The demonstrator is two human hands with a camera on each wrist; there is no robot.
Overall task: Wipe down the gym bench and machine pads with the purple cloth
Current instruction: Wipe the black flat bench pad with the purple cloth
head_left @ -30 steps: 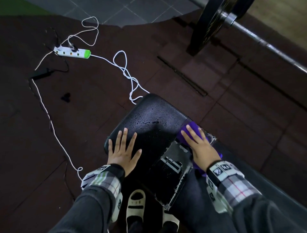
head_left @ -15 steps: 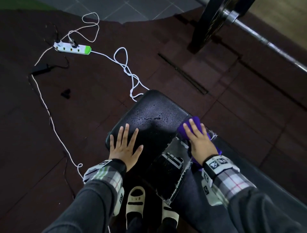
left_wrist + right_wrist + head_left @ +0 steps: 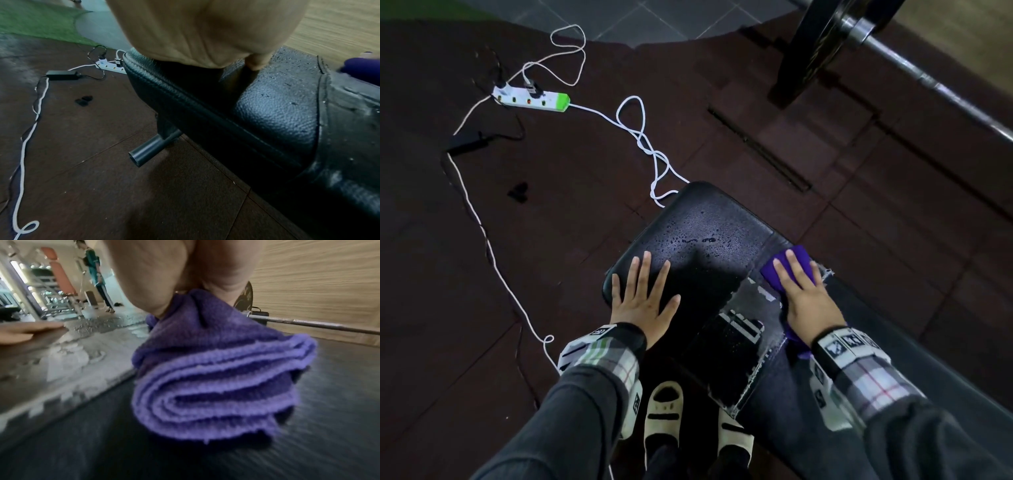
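On bench [image 3: 709, 219] right edge | right hand [image 3: 808, 301], fingers flat, presses purple cloth [image 3: 799, 257] | left hand [image 3: 645, 301] splayed, braces | overlap strokes across far droplets [image 3: 695, 240]

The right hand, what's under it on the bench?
Under the right hand lies the folded purple cloth, pressed flat onto the black bench pad. Cloth shows past the fingertips and at the wrist; the pad surface beneath it is covered.

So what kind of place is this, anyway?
Most likely a gym. A padded black bench stands on dark rubber floor tiles, and a barbell with a weight plate lies nearby. The right wrist view also shows what looks like more equipment in the background.
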